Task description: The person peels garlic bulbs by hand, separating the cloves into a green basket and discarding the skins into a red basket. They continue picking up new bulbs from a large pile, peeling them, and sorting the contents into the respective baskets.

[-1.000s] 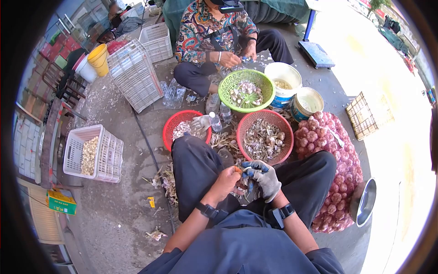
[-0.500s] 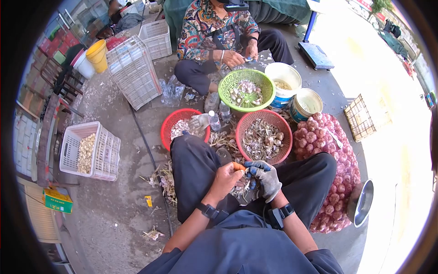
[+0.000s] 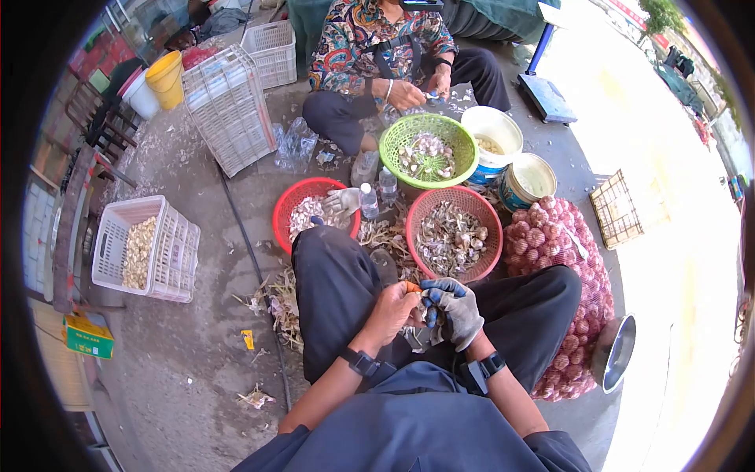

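Note:
Between my knees, both hands meet in the head view. My left hand (image 3: pixel 389 313) is bare but for an orange cover on a fingertip, its fingers pinched on a small piece that looks like garlic. My right hand (image 3: pixel 458 313), in a grey and blue glove, is closed around the same piece, mostly hidden by the fingers. Just beyond my hands stands a pink-red basket (image 3: pixel 493 259) of garlic and husks. Left of it, a red basket (image 3: pixel 283 214) holds cloves and a pale glove (image 3: pixel 341 202). A green basket (image 3: pixel 388 161) of garlic is farther off.
A person (image 3: pixel 385 55) sits opposite, hands together. A netted garlic sack (image 3: pixel 578 299) lies beside my right knee, near a metal bowl (image 3: pixel 616 353). Buckets (image 3: pixel 528 180), bottles (image 3: pixel 369 201) and a white crate (image 3: pixel 174 256) stand around. A black cable (image 3: pixel 259 275) crosses the floor at left.
The view has shifted slightly. My left fingers have curled in closer to the gloved hand, and both hands stay together. The person opposite has straightened a little.

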Demonstrator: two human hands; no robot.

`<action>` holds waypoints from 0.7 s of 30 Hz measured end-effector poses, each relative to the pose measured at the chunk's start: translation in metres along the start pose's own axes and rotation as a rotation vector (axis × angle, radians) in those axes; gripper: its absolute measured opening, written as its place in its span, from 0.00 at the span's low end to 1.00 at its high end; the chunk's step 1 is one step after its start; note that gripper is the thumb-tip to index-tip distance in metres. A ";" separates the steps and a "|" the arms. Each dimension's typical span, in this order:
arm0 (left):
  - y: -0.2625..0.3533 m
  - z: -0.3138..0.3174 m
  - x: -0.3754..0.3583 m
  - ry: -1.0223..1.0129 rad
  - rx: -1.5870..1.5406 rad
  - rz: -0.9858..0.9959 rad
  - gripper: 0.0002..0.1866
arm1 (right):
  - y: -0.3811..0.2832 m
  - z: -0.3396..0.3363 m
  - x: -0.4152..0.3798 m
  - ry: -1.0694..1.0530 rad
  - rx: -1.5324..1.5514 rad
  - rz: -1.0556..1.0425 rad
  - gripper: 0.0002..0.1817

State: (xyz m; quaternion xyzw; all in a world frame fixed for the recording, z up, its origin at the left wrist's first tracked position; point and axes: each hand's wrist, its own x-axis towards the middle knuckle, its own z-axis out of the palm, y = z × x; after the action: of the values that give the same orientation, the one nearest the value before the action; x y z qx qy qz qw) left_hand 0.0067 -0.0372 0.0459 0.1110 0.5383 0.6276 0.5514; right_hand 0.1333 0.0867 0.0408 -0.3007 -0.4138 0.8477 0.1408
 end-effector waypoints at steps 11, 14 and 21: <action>-0.008 -0.008 0.012 -0.086 -0.175 0.060 0.07 | -0.001 0.003 0.004 0.064 0.051 0.000 0.14; -0.007 -0.007 0.015 -0.055 -0.092 0.114 0.08 | 0.003 0.009 0.005 0.182 -0.129 -0.109 0.15; -0.006 -0.011 0.016 -0.020 -0.015 0.174 0.09 | -0.005 0.016 -0.001 0.123 -0.175 -0.027 0.18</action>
State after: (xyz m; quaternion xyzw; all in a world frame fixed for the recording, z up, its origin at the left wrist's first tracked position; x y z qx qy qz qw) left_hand -0.0037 -0.0314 0.0293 0.1597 0.5163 0.6760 0.5009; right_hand 0.1241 0.0797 0.0524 -0.3576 -0.4809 0.7863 0.1502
